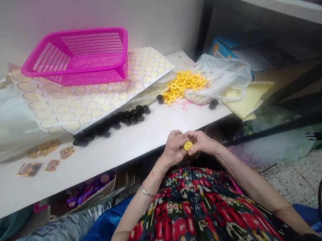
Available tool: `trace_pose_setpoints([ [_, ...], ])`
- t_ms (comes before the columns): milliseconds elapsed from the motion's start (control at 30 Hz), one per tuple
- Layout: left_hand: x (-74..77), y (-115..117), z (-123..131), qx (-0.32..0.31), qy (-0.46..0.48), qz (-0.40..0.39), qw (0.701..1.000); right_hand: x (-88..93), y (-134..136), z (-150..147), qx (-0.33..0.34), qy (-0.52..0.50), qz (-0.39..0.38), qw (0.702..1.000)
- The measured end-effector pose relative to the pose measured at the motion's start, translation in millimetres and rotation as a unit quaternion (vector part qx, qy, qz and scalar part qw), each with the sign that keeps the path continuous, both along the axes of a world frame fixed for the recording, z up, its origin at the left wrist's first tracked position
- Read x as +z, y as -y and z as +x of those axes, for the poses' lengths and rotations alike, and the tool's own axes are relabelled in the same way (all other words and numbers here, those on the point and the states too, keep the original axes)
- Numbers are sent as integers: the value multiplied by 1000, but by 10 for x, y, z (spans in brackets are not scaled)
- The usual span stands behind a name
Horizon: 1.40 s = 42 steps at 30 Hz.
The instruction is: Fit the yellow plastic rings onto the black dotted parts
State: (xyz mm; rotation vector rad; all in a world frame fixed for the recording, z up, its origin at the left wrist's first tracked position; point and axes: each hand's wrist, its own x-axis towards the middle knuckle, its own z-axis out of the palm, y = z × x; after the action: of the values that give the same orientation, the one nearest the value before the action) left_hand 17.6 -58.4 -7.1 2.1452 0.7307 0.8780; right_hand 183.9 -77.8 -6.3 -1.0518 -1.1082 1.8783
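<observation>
My left hand (173, 147) and my right hand (202, 142) meet just in front of the table's near edge. Their fingers are curled together around a small yellow round piece (188, 145) with a dark curved mark on its face. What lies behind it is hidden by the fingers. On the table beyond, a pile of yellow ring-shaped pieces (184, 84) spreads beside a clear plastic bag. Small black cylinders (133, 115) stand in a cluster to the left, and single black cylinders (160, 99) sit near the pile. Tiny pink bits (186, 104) are scattered in front of the yellow pile.
A pink basket (79, 71) rests on sheets of round stickers (96, 114) against the wall. Small printed packets (52, 165) lie at the left. Clear plastic bag (225, 72) and yellow paper (243, 101) are at the right. Below the table is a cardboard box (105, 191) with purple items.
</observation>
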Motion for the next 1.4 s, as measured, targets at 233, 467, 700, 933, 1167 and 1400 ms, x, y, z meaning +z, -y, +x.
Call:
trace_pose_setpoints([
  [233, 19, 4, 19, -66, -59, 0, 996, 103, -25, -11, 16, 10, -30, 999],
  [467, -70, 4, 7, -16, -58, -17, 998, -54, 88, -208, -134, -9, -59, 989],
  [700, -76, 37, -45, 61, 2, -43, 997, -76, 158, -212, -113, -64, -46, 990],
  [933, -127, 72, 11, 25, -36, 21, 999, -162, 152, -245, -131, -50, -28, 990],
  [1167, -212, -117, -372, 144, -35, 44, 988, -319, 68, -38, 6, 349, 90, 933],
  [1400, 91, -829, -583, 444, -308, 149, 828, -540, -254, -253, 109, 605, 81, 784],
])
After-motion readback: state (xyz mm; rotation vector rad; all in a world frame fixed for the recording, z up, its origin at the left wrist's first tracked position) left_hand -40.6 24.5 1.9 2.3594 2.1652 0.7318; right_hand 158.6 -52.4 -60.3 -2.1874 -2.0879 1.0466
